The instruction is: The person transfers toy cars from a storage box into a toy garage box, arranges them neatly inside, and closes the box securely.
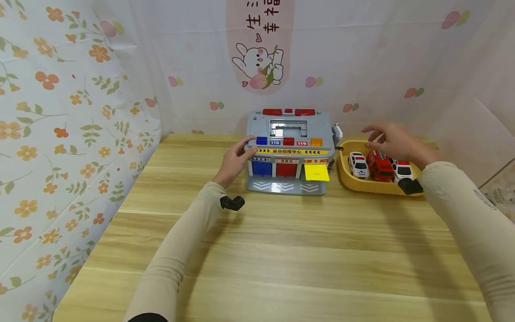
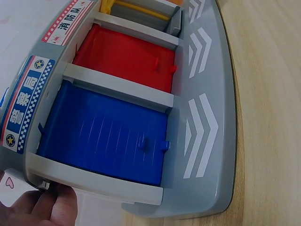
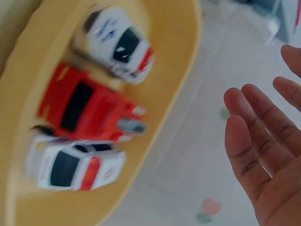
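A grey toy garage (image 1: 289,134) stands at the back of the table. My left hand (image 1: 235,163) holds its left upper corner; in the left wrist view the fingers (image 2: 61,205) are bent against its side. Its blue door (image 2: 106,134) and red door (image 2: 127,56) are down, while the yellow door (image 1: 316,172) is swung up and outward. My right hand (image 1: 396,142) hovers over the back of a yellow bin (image 1: 374,186), fingers loosely spread, nothing in them. In the bin lie a white police car (image 3: 120,42), a red fire truck (image 3: 84,106) and a white-and-red vehicle (image 3: 75,165).
A white knob-like part (image 1: 338,133) sticks out of the garage's right side, with a dark coiled cord (image 1: 331,165) below it. The wooden table (image 1: 281,255) stretches forward. A printed cloth (image 1: 193,67) hangs right behind it.
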A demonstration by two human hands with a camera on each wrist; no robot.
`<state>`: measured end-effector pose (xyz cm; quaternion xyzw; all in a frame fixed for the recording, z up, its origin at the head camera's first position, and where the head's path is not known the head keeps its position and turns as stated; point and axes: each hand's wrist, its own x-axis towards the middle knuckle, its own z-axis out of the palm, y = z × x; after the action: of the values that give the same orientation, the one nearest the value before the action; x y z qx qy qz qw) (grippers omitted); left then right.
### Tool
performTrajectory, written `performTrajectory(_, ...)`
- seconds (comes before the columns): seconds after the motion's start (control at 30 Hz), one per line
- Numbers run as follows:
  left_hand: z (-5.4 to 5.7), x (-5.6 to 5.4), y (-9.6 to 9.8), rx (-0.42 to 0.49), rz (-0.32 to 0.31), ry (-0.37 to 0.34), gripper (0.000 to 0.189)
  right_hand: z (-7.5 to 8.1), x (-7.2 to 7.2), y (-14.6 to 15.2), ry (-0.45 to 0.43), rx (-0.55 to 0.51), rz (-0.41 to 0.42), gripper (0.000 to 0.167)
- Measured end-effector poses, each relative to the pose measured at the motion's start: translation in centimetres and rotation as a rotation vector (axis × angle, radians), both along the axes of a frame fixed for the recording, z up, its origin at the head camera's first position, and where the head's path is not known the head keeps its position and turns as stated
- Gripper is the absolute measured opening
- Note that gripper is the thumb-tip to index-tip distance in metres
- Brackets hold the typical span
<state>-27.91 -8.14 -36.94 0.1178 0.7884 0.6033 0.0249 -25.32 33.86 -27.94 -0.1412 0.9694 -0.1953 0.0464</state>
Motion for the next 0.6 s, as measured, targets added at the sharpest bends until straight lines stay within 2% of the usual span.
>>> performTrajectory(0.17,-0.1,-0.1,-0.1,-0.002,-0.002,0.008,0.042,-1.3,0.2,2.0,-0.009,0.012,-0.013,0.045)
performTrajectory(0.4,-0.2,0.0,-0.1,0.001,-0.001,0.007,0.042,-2.9,0.3,4.5,-0.053,0.025,-0.095,0.05)
performTrajectory(0.6,-0.2,-0.2,0.0,-0.009,0.006,0.015,0.042,-4.0,0.7,6.7,-0.047,0.083,-0.151,0.054)
